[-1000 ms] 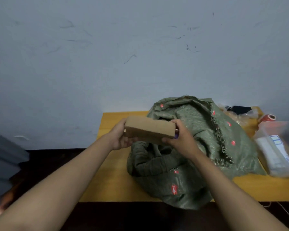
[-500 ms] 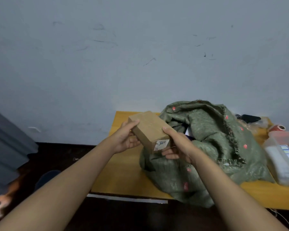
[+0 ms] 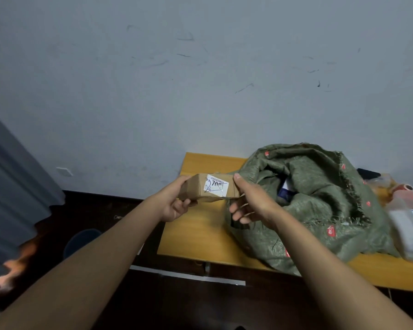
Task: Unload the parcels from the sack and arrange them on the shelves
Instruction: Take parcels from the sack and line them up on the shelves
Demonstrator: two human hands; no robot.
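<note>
While the green woven sack [image 3: 315,201] slumps on the yellow wooden table [image 3: 200,239], left hand [image 3: 174,203] and right hand [image 3: 250,203] each keep a pinching grip on the brown cardboard parcel [image 3: 208,189].

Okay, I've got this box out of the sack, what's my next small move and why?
Probably carry the box off toward the shelves. Both the left hand and right hand already hold it clear of the sack, label up. No shelf shows here, so turning to find one likely comes first.

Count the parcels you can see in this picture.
2: a brown box held between both hands, and one partly showing inside the open sack. More may be hidden in the sack.
</note>
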